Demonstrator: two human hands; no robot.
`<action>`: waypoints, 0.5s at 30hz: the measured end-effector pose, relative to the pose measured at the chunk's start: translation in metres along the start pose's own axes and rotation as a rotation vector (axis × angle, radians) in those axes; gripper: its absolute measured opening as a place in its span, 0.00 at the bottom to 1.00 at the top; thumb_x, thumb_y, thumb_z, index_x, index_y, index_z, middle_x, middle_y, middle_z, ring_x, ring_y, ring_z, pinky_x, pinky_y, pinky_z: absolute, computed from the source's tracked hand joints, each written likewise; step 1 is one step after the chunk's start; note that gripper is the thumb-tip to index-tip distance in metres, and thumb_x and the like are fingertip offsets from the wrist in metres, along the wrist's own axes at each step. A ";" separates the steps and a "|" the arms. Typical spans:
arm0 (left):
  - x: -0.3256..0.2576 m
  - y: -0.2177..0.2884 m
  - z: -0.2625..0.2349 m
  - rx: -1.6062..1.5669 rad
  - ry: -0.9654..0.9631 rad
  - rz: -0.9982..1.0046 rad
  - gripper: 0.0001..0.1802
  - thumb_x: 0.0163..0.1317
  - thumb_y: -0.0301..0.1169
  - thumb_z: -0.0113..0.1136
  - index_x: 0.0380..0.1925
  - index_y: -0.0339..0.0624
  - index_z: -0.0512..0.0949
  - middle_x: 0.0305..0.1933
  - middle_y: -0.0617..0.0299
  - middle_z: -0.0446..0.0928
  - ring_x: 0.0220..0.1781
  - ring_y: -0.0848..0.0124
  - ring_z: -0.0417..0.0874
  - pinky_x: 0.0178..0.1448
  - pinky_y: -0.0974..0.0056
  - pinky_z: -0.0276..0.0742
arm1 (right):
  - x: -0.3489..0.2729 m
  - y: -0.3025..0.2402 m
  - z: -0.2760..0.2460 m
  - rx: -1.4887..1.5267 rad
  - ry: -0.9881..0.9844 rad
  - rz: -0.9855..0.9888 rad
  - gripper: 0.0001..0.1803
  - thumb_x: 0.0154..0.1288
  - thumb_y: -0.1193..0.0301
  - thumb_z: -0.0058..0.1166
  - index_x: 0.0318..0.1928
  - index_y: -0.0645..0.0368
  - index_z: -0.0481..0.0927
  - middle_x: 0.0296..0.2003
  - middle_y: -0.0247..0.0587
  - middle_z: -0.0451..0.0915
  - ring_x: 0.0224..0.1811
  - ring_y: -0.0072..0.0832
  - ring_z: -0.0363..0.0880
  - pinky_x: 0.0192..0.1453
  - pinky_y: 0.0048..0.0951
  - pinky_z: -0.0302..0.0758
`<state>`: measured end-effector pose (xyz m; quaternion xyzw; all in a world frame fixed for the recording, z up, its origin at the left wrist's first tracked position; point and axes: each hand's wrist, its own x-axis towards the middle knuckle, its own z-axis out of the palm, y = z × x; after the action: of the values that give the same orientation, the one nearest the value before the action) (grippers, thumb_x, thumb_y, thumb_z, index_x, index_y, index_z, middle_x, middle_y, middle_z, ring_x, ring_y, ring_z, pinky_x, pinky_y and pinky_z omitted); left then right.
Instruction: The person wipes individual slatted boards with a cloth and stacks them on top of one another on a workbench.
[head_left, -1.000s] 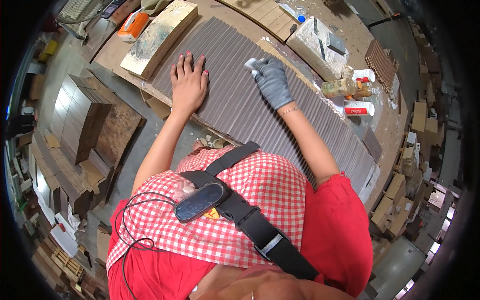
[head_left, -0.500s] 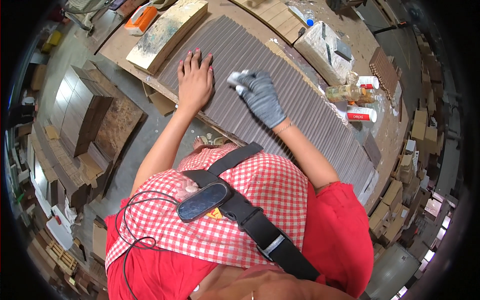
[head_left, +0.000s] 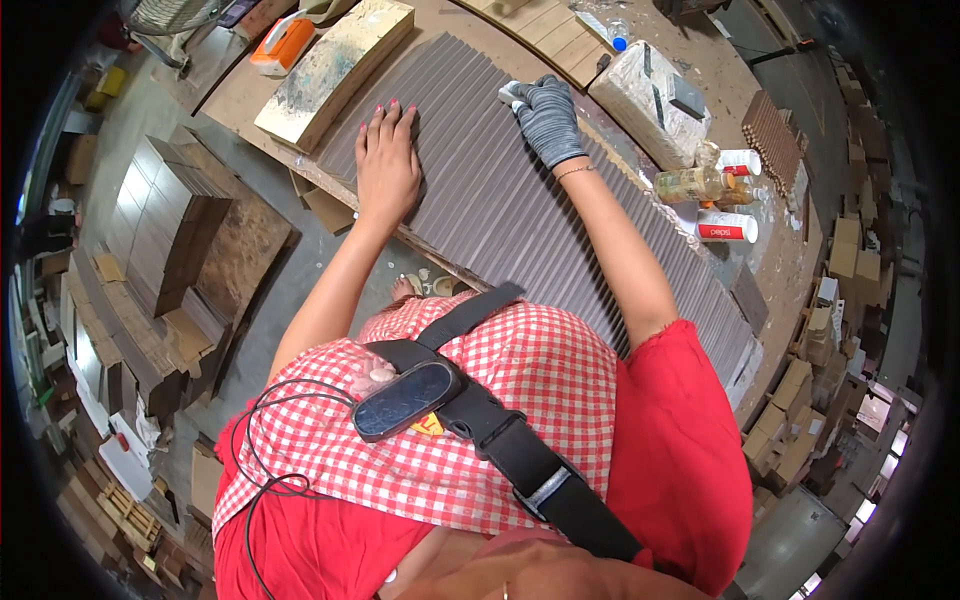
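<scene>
A broad row of grey-brown wooden strips (head_left: 470, 190), set side by side, covers the near part of the worktable. My bare left hand (head_left: 387, 165) lies flat on their left part, fingers stretched out. Toward the strips' far edge is my right hand (head_left: 545, 115) in a grey knitted glove, its fingers curled closed. Something small and white (head_left: 512, 93) shows at the gloved fingertips; I cannot tell whether it is a wad of cloth or part of the glove.
A paint-stained wooden block (head_left: 335, 75) lies left of the strips, beside an orange-and-white container (head_left: 283, 45). A wrapped white block (head_left: 650, 110), a bottle (head_left: 690, 184) and paper cups (head_left: 727, 226) stand to the right. Stacked boards (head_left: 160, 225) are at the far left.
My right hand has slid away from me and a little to the right across the strips, its arm now reaching further out. My left hand stays nearly in place.
</scene>
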<state>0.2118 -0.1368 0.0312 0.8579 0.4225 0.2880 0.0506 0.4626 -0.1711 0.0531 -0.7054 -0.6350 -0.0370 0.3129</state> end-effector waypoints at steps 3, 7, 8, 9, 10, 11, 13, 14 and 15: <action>-0.002 -0.002 0.001 0.016 -0.019 -0.022 0.24 0.66 0.27 0.47 0.63 0.42 0.68 0.67 0.50 0.67 0.73 0.54 0.61 0.75 0.47 0.51 | -0.010 -0.037 -0.001 0.178 -0.113 0.303 0.16 0.63 0.61 0.62 0.33 0.64 0.84 0.32 0.52 0.80 0.37 0.45 0.76 0.46 0.41 0.72; -0.005 -0.003 0.000 0.001 -0.002 -0.025 0.24 0.65 0.27 0.47 0.63 0.40 0.67 0.68 0.51 0.67 0.73 0.54 0.61 0.75 0.47 0.50 | -0.068 -0.076 0.009 0.056 -0.151 -0.063 0.11 0.62 0.66 0.60 0.33 0.62 0.84 0.33 0.52 0.79 0.37 0.45 0.77 0.46 0.40 0.73; -0.006 -0.004 -0.001 0.004 0.002 -0.023 0.24 0.65 0.27 0.46 0.63 0.40 0.67 0.68 0.52 0.67 0.73 0.54 0.61 0.75 0.47 0.50 | -0.071 -0.085 0.004 0.056 -0.175 -0.062 0.08 0.62 0.68 0.60 0.33 0.61 0.84 0.33 0.52 0.79 0.37 0.45 0.77 0.46 0.40 0.74; -0.008 -0.006 0.000 0.004 -0.001 -0.024 0.24 0.65 0.27 0.46 0.63 0.40 0.67 0.68 0.52 0.67 0.73 0.54 0.61 0.75 0.47 0.50 | -0.069 -0.086 -0.001 0.143 -0.102 -0.074 0.06 0.62 0.70 0.59 0.33 0.59 0.85 0.34 0.51 0.79 0.38 0.45 0.77 0.46 0.39 0.74; -0.007 -0.006 0.000 0.005 -0.001 -0.021 0.24 0.65 0.27 0.47 0.63 0.40 0.67 0.68 0.52 0.66 0.73 0.54 0.61 0.75 0.47 0.50 | -0.065 -0.078 -0.001 0.143 -0.099 -0.070 0.06 0.62 0.70 0.59 0.33 0.59 0.85 0.34 0.51 0.79 0.38 0.45 0.77 0.46 0.39 0.74; -0.006 -0.006 -0.001 0.007 -0.003 -0.016 0.24 0.65 0.27 0.47 0.63 0.39 0.67 0.68 0.52 0.66 0.73 0.54 0.61 0.75 0.47 0.50 | -0.055 -0.065 0.003 0.231 -0.073 -0.034 0.06 0.62 0.70 0.59 0.34 0.59 0.86 0.35 0.51 0.79 0.38 0.44 0.77 0.46 0.39 0.74; -0.006 -0.006 -0.003 0.017 -0.014 -0.020 0.25 0.65 0.27 0.47 0.63 0.39 0.66 0.68 0.52 0.66 0.73 0.54 0.61 0.75 0.47 0.50 | -0.029 -0.031 0.010 0.174 -0.054 0.020 0.07 0.62 0.69 0.60 0.36 0.58 0.86 0.37 0.50 0.79 0.39 0.44 0.76 0.47 0.38 0.75; -0.004 -0.004 -0.004 0.029 -0.021 -0.026 0.25 0.65 0.27 0.47 0.63 0.39 0.66 0.68 0.51 0.66 0.73 0.55 0.61 0.75 0.47 0.51 | -0.013 -0.010 0.012 0.028 -0.057 0.040 0.08 0.62 0.68 0.60 0.37 0.57 0.87 0.37 0.50 0.80 0.39 0.44 0.76 0.48 0.39 0.75; -0.003 -0.003 -0.004 0.032 -0.025 -0.015 0.25 0.65 0.27 0.47 0.63 0.39 0.66 0.68 0.51 0.66 0.73 0.55 0.61 0.75 0.47 0.51 | 0.000 0.009 0.017 0.020 -0.021 0.053 0.09 0.60 0.67 0.61 0.38 0.57 0.87 0.38 0.50 0.80 0.41 0.44 0.76 0.49 0.40 0.74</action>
<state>0.2061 -0.1376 0.0319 0.8589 0.4329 0.2701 0.0445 0.4652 -0.1631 0.0359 -0.7190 -0.6197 -0.0150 0.3143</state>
